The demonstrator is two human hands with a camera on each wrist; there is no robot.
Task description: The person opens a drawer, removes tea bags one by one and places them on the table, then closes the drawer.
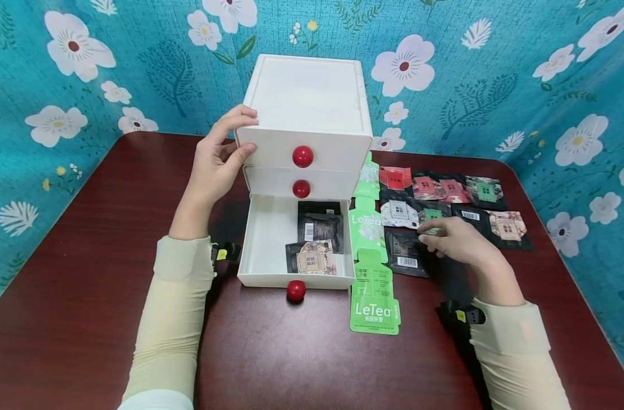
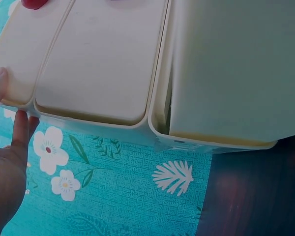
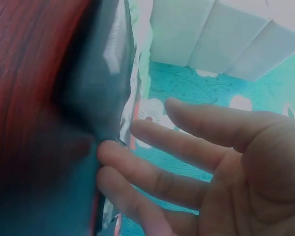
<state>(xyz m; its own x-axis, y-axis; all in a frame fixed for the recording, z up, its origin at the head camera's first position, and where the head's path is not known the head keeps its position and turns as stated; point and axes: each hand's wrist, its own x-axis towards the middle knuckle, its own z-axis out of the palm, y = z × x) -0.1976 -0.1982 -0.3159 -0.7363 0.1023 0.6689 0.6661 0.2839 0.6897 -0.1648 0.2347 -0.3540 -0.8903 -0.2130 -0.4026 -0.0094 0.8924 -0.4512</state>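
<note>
A white three-drawer box [image 1: 307, 94] with red ball knobs stands mid-table. Its bottom drawer [image 1: 268, 233] is pulled out, with several tea sachets [image 1: 319, 228] inside at the right. My left hand [image 1: 217, 151] grips the upper left corner of the box, thumb on the front face, other fingers along the side and top edge. Over the sachets on the table is my right hand [image 1: 458, 242]; in the right wrist view its fingertips [image 3: 113, 152] touch a dark sachet's edge, and the thumb stands apart with nothing pinched. Just left of this hand lies a black sachet [image 1: 405, 250] with a barcode.
Green LeTea packets [image 1: 374, 313] lie in a column along the right side of the drawer. Red, pink, green and beige labelled sachets [image 1: 509, 228] spread to the right on the dark wooden table [image 1: 86, 285]. A blue floral cloth [image 1: 163, 57] hangs behind.
</note>
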